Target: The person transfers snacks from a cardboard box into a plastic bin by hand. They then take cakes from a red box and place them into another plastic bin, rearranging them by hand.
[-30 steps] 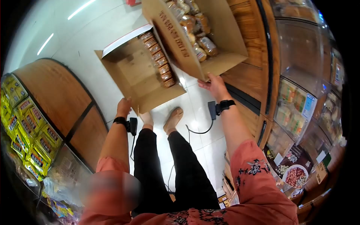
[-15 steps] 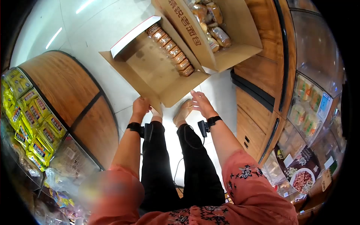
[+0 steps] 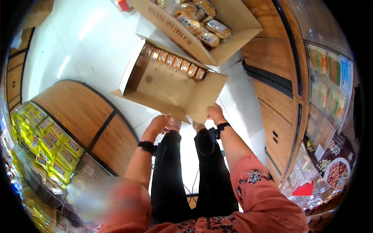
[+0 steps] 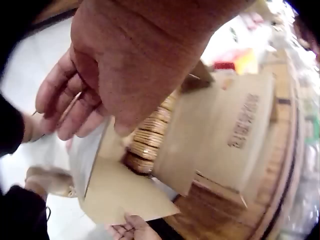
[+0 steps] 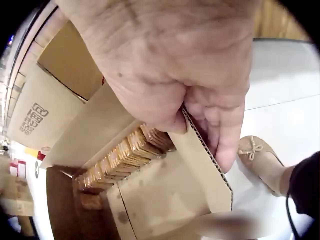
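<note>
An open cardboard box (image 3: 204, 97) stands on the floor before the person's feet, its near flaps spread outward. A row of wrapped brown biscuit-like packs (image 3: 176, 63) lines its far side; the rest of its bottom is bare. My right hand (image 3: 216, 113) pinches the near right flap, with the thumb on the inner face and the fingers outside, as the right wrist view shows. My left hand (image 3: 158, 123) is at the near left flap. Its fingers (image 4: 75, 112) hang loosely extended with nothing between them, and the thumb overlaps the box edge in the left wrist view.
Behind the box stands a larger carton (image 3: 171, 29) of bagged breads (image 3: 208, 37). A wooden cabinet (image 3: 272, 62) runs along the right. At left is a curved wooden counter (image 3: 77, 108) with yellow packets (image 3: 54, 147). A shoe (image 5: 252, 150) is near the right hand.
The box has turned and stands closer to the feet. My right hand left the larger carton, passed open through the air and now grips the box's right flap. The left hand has loosened from its flap.
</note>
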A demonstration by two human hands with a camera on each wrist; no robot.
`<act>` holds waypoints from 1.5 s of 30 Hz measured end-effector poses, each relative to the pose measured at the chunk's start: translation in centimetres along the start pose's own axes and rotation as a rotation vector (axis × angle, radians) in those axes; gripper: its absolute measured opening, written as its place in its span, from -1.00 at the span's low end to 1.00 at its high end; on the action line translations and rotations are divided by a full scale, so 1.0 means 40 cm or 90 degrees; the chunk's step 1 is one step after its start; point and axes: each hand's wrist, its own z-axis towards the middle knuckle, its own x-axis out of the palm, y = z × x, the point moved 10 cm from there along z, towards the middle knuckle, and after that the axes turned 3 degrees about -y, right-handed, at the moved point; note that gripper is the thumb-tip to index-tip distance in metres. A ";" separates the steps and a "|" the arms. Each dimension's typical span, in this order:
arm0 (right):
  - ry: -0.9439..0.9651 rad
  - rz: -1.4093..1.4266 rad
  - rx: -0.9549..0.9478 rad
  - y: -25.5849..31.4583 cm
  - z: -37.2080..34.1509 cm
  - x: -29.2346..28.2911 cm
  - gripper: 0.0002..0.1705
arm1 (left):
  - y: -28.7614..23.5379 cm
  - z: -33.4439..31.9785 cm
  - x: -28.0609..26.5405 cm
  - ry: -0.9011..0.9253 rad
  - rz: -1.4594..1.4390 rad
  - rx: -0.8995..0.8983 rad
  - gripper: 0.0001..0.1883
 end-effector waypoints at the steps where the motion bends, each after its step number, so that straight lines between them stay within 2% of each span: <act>1: -0.031 0.012 0.018 -0.004 -0.019 -0.027 -0.61 | -0.069 -0.020 -0.072 -0.078 0.094 0.079 -0.48; 2: -0.052 0.039 -0.014 -0.034 -0.005 -0.050 -0.62 | -0.174 -0.029 -0.161 -0.276 0.404 0.403 -0.51; 3: -0.057 0.015 -0.021 -0.020 -0.028 -0.078 -0.64 | -0.280 -0.082 -0.249 -0.383 0.376 0.377 -0.61; 4: -0.064 0.000 -0.042 -0.005 -0.058 -0.108 -0.65 | -0.448 -0.201 -0.286 -0.460 0.328 0.588 -0.72; 5: -0.069 -0.014 -0.073 0.023 -0.069 -0.135 -0.66 | -0.583 -0.295 -0.308 -0.562 0.422 0.582 -0.70; 7: -0.112 -0.075 -0.032 -0.004 -0.062 -0.191 -0.62 | -0.786 -0.352 -0.334 -0.634 0.531 0.718 -0.51; 8: -0.155 -0.179 -0.115 -0.023 -0.039 -0.226 -0.61 | -0.872 -0.362 -0.319 -0.668 0.626 0.754 -0.42; 9: -0.155 -0.174 -0.150 -0.013 -0.051 -0.259 -0.62 | -0.942 -0.358 -0.303 -0.660 0.675 0.766 -0.36; 10: -0.166 -0.322 -0.170 -0.011 -0.047 -0.289 -0.64 | -0.997 -0.331 -0.287 -0.676 0.770 0.775 -0.33; 13: -0.257 -0.296 -0.179 -0.105 -0.007 -0.420 -0.70 | -1.082 -0.219 -0.228 -0.686 1.037 0.738 -0.26; 14: -0.272 -0.336 -0.154 -0.117 -0.004 -0.458 -0.71 | -1.094 -0.180 -0.214 -0.670 1.092 0.721 -0.40; 16: -0.290 -0.390 -0.104 -0.132 -0.010 -0.520 -0.71 | -1.129 -0.096 -0.217 -0.626 1.128 0.586 -0.55; 17: -0.291 -0.406 -0.080 -0.141 -0.014 -0.547 -0.72 | -1.130 -0.063 -0.222 -0.605 1.140 0.514 -0.62; 18: -0.292 -0.421 -0.056 -0.154 -0.020 -0.571 -0.72 | -1.136 -0.075 -0.206 -0.632 1.148 0.570 -0.77; 21: -0.332 -0.290 -0.060 -0.177 -0.077 -0.617 -0.73 | -1.112 -0.075 -0.174 -0.525 1.223 0.560 -0.78; 22: -0.367 -0.280 -0.086 -0.208 -0.080 -0.617 -0.70 | -1.086 -0.038 -0.186 -0.521 1.285 0.606 -0.80; 23: -0.341 -0.238 -0.034 -0.248 -0.092 -0.602 -0.66 | -1.060 -0.082 -0.154 -0.494 1.241 0.695 -0.82; 24: -0.298 -0.209 -0.009 -0.283 -0.098 -0.574 -0.63 | -1.030 -0.089 -0.140 -0.467 1.220 0.704 -0.82; 25: -0.261 -0.181 0.017 -0.334 -0.104 -0.547 -0.61 | -0.993 -0.064 -0.127 -0.448 1.233 0.642 -0.81; 26: -0.260 -0.269 -0.103 -0.357 -0.122 -0.511 -0.61 | -0.969 -0.094 -0.075 -0.461 1.243 0.657 -0.80; 28: -0.222 -0.290 -0.162 -0.477 -0.124 -0.423 -0.54 | -0.907 -0.051 -0.036 -0.456 1.222 0.642 -0.81; 29: -0.171 -0.129 -0.035 -0.402 -0.245 -0.417 -0.55 | -0.884 -0.056 -0.030 -0.523 1.176 0.674 -0.82; 31: -0.068 0.164 -0.088 -0.346 -0.387 -0.384 -0.71 | -0.812 -0.058 0.033 -0.444 1.170 0.593 -0.81; 32: -0.037 0.239 -0.006 -0.343 -0.434 -0.368 -0.73 | -0.781 -0.047 0.049 -0.450 1.116 0.582 -0.79; 33: -0.018 0.304 -0.041 -0.310 -0.496 -0.383 -0.89 | -0.775 -0.104 0.101 -0.418 1.075 0.529 -0.78; 34: -0.032 0.275 -0.003 -0.298 -0.534 -0.392 -0.87 | -0.757 -0.120 0.128 -0.413 1.029 0.534 -0.78; 35: -0.030 0.305 -0.006 -0.307 -0.553 -0.395 -0.85 | -0.736 -0.111 0.146 -0.403 1.026 0.490 -0.79; 37: -0.060 0.250 0.085 -0.316 -0.581 -0.407 -0.83 | -0.708 -0.093 0.159 -0.400 0.973 0.461 -0.79; 38: -0.049 0.254 0.079 -0.365 -0.552 -0.398 -0.76 | -0.693 -0.063 0.155 -0.439 0.981 0.526 -0.77; 41: -0.007 0.360 0.119 -0.580 -0.412 -0.369 -0.60 | -0.673 -0.069 0.121 -0.480 0.803 0.581 -0.73; 43: 0.001 0.392 0.187 -0.660 -0.324 -0.373 -0.46 | -0.656 -0.053 0.091 -0.393 0.777 0.478 -0.72; 44: -0.040 0.359 0.184 -0.690 -0.277 -0.384 -0.45 | -0.675 -0.098 0.101 -0.385 0.743 0.580 -0.74; 45: -0.068 0.375 0.215 -0.660 -0.284 -0.396 -0.35 | -0.677 -0.087 0.102 -0.373 0.778 0.574 -0.73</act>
